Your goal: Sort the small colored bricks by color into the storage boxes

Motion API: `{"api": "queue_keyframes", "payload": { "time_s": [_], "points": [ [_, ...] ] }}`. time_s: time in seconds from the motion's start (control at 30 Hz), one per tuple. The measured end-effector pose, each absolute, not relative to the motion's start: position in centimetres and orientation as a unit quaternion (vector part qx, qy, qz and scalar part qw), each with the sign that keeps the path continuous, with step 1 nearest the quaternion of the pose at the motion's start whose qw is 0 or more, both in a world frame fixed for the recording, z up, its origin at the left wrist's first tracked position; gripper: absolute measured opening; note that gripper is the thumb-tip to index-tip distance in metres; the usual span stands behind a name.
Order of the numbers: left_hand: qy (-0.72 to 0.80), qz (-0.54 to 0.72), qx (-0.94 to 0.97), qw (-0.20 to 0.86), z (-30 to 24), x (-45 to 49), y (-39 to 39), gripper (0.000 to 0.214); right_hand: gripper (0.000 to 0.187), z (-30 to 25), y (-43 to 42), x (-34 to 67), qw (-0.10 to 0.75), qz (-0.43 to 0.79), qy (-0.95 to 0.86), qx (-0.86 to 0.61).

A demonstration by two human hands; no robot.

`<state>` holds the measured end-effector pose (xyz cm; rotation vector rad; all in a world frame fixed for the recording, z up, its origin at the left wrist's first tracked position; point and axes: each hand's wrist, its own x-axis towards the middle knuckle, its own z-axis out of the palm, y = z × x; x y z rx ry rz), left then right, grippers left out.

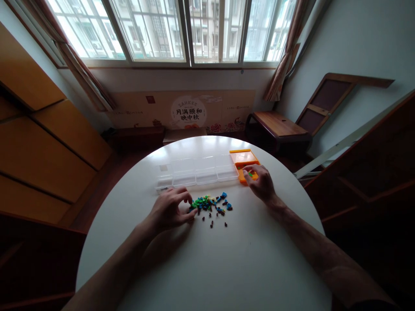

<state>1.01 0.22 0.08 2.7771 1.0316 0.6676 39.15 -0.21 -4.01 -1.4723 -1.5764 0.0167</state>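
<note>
A small heap of tiny coloured bricks point(210, 204), green, blue, yellow and dark, lies at the middle of the round white table point(227, 268). My left hand point(170, 210) rests at the heap's left edge, fingers curled and pinched at the nearest pieces. My right hand point(261, 181) reaches over the near corner of an orange tray point(241, 158), fingertips pinched on a small green piece. A clear plastic organiser box point(197, 171) with several compartments sits just behind the heap, left of the orange tray.
A few dark loose pieces point(212, 223) lie scattered in front of the heap. Beyond the table stand a low wooden bench point(279, 124), a leaning wooden panel point(327, 99), a printed board point(188, 112) under the window, and wooden cabinets point(42, 147) at left.
</note>
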Motion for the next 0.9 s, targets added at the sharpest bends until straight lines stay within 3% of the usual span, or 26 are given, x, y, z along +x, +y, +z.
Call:
{"api": "queue_keyframes", "payload": {
  "time_s": [0.33,0.6,0.9],
  "points": [
    [0.329,0.235,0.914,0.009,-0.7,1.2,0.4,0.005,0.016,-3.7,-0.7,38.1,0.457,-0.001,-0.684,-0.569],
    [0.313,0.284,0.905,-0.048,-0.8,1.4,0.8,0.017,0.014,-3.3,-1.1,37.4,0.450,-0.033,-0.697,-0.557],
    [0.267,0.375,0.887,0.045,-0.3,2.9,-0.7,0.010,0.007,-1.9,-3.4,33.6,0.410,0.029,-0.844,-0.345]
  ]
}}
